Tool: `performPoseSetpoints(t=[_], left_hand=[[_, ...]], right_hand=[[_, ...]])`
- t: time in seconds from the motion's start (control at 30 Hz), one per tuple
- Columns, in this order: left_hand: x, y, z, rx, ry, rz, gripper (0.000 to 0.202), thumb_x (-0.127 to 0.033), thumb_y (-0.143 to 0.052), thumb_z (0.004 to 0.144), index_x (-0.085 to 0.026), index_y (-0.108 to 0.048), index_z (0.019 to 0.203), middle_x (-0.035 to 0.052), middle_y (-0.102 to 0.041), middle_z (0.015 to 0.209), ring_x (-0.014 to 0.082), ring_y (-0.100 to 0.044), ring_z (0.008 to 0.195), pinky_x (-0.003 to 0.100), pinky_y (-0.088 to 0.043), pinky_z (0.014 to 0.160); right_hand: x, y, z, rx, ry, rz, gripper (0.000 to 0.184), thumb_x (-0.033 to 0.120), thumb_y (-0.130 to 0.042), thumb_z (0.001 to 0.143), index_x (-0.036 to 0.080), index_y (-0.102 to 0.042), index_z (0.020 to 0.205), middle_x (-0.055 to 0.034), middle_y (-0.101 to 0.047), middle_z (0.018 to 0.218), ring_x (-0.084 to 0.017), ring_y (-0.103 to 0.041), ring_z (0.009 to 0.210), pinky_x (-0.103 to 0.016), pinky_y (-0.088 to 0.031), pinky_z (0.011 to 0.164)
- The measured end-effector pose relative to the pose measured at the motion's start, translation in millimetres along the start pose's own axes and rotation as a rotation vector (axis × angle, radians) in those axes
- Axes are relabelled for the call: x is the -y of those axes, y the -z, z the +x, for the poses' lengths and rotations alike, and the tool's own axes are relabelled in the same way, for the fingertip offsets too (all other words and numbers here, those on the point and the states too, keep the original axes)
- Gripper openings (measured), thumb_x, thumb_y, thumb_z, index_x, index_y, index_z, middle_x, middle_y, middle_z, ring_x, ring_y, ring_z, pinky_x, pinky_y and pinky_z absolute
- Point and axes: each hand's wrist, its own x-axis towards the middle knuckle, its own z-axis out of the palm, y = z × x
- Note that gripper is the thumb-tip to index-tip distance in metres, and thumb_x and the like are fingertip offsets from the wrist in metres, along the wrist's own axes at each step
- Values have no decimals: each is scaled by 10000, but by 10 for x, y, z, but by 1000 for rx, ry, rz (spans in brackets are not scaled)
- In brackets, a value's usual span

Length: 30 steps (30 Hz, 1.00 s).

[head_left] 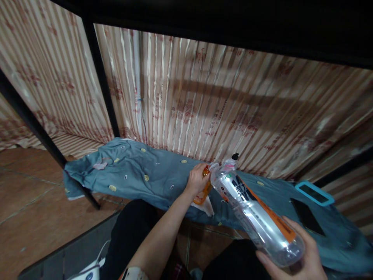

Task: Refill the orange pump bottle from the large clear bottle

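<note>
My left hand [196,179] is closed round a small amber bottle [201,197], which stands on a white tissue [206,207] on the cloth. In my right hand [303,252] is the base of a large clear plastic bottle [258,212] with a silver and orange label. The large bottle is tilted, its neck pointing down and left. Its mouth is right beside the amber bottle's top; whether they touch, or liquid flows, I cannot tell. Partly hidden behind its neck is a small clear and pink thing with a black top [235,156].
A dark phone [307,216] and a blue-framed rectangular object [314,193] lie at right on the blue-grey patterned cloth [157,175]. A crumpled pinkish scrap [101,165] is at left. Black posts [100,74] and striped curtains [180,97] enclose the space. A white power strip [90,272] sits lower left.
</note>
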Motion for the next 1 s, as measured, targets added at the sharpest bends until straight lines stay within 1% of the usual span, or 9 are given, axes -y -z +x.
performPoseSetpoints(t=[0.13,0.27,0.43,0.53,0.73,0.87,1.0], left_hand=[[3,-6,-3,1,2,11,212,-285,-629,912,-196,-669,1099,74,-730,1078,238,-670,1051,374,-533,968],[-5,4,-6,-1,0,5,223,-304,-633,915,-183,-669,1099,83,-728,1076,241,-671,1043,375,-529,973],[2,6,3,11,1,-1,230,-290,-631,910,-194,-663,1118,78,-724,1105,237,-664,1069,378,-525,986],[8,0,6,15,7,-3,228,-284,-633,906,-195,-662,1114,74,-721,1106,235,-664,1064,376,-523,988],[6,-1,-2,14,6,2,215,-269,-605,918,-191,-661,1111,78,-720,1101,237,-660,1059,377,-519,985],[-6,6,-2,8,12,-2,210,-288,-608,924,-188,-664,1101,78,-722,1090,235,-663,1046,370,-520,976],[-12,11,4,18,15,10,220,-282,-619,918,-185,-666,1111,81,-722,1099,241,-663,1057,376,-520,980]], right_hand=[[-6,5,4,3,-10,13,979,686,-770,619,171,-456,1389,-138,-537,1334,-369,-525,1213,-536,-313,1138],[4,22,18,10,29,-31,1004,693,-747,648,148,-438,1432,-130,-550,1313,-341,-551,1160,-507,-319,1128],[-7,40,35,22,107,-83,957,690,-720,696,153,-431,1433,-111,-556,1306,-315,-558,1152,-417,-430,989],[-23,46,43,21,138,-97,946,692,-714,706,154,-431,1431,-105,-556,1315,-303,-568,1138,-387,-456,936],[-55,42,58,25,155,-109,913,671,-720,710,176,-441,1425,-89,-566,1290,-303,-563,1147,-386,-434,968],[-47,39,59,18,162,-104,911,676,-712,721,160,-443,1421,-103,-564,1297,-294,-569,1115,-386,-429,954],[-65,46,71,19,217,-116,873,659,-704,745,141,-453,1401,-109,-576,1265,-279,-572,1099,-372,-433,951]])
